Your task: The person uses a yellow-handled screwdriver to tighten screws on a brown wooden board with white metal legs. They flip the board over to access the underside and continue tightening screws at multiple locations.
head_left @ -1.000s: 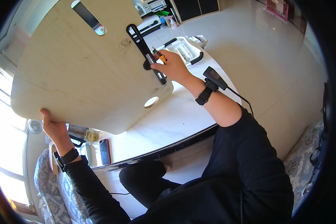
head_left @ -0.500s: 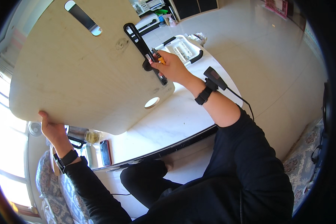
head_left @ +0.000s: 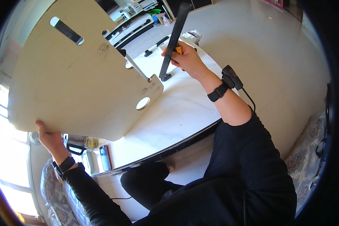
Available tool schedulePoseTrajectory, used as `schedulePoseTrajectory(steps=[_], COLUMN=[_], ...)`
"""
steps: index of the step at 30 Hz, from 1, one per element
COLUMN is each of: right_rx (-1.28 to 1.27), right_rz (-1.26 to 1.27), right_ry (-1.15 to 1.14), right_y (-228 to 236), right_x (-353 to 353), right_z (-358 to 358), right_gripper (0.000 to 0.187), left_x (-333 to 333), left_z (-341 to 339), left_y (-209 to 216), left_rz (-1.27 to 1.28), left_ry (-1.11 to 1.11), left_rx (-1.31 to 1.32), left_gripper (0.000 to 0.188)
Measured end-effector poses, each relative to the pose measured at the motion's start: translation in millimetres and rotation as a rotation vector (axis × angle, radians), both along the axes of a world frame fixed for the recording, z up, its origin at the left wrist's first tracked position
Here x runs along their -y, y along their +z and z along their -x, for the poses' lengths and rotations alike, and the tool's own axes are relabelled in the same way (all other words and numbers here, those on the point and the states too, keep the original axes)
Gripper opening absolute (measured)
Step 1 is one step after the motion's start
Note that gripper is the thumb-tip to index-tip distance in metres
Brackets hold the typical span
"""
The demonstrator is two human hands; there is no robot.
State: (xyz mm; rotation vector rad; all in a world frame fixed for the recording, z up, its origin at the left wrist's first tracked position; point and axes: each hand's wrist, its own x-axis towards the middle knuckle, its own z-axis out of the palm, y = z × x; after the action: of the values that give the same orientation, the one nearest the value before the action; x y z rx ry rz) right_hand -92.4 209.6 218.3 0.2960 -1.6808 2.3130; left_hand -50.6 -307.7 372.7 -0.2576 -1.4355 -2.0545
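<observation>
My left hand [head_left: 51,141] grips the lower left edge of a large pale wooden board [head_left: 71,83], thumb on the near face. The board stands tilted over the white table and has a long slot, a round hole and dark smudges. In my right hand [head_left: 188,60] is a long black plastic strip [head_left: 174,37], held upright just off the board's right edge. An orange-handled tool [head_left: 179,50], its kind unclear, is pinched in the same hand. A pale rod [head_left: 137,67] with a dark end shows at the board's right edge.
On the white table [head_left: 158,116] lie a phone [head_left: 105,158] and a jar [head_left: 90,142], beside a black-handled vessel [head_left: 76,148]. A black handle-like piece [head_left: 156,46] is farther back. Patterned sofas flank me; a low cabinet [head_left: 132,30] stands beyond the table.
The black strip has come away from the board's face, swung upright in my right hand. The board has shifted left and slightly down with my left hand, uncovering the pale rod.
</observation>
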Motion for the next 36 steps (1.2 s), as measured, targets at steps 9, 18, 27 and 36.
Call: schedulePoseTrajectory(steps=[9,18,27,36], right_rx=[0.202,0.542,0.593,0.595], right_rz=[-0.483,-0.315,-0.297,-0.392], right_ry=[-0.309,-0.208,-0.236,-0.272], right_y=[-53.6,-102.5,-124.8,-140.1], right_x=[-56.7,-102.9,-99.7,-88.4], right_z=[-6.4,52.0,162.8,232.8], right_gripper=[0.032,0.021,0.017,0.015], left_x=[43.0,63.9,66.1,65.8], left_z=[0.2,16.0,30.2,29.7], left_y=[-6.7,-6.2,-1.7,-1.5], left_rz=[-0.044,0.007,0.408,0.796], left_ry=[-0.085,-0.047,0.272,0.547], left_rx=[0.013,-0.011,-0.033,-0.095], left_gripper=[0.055,0.057,0.071,0.043])
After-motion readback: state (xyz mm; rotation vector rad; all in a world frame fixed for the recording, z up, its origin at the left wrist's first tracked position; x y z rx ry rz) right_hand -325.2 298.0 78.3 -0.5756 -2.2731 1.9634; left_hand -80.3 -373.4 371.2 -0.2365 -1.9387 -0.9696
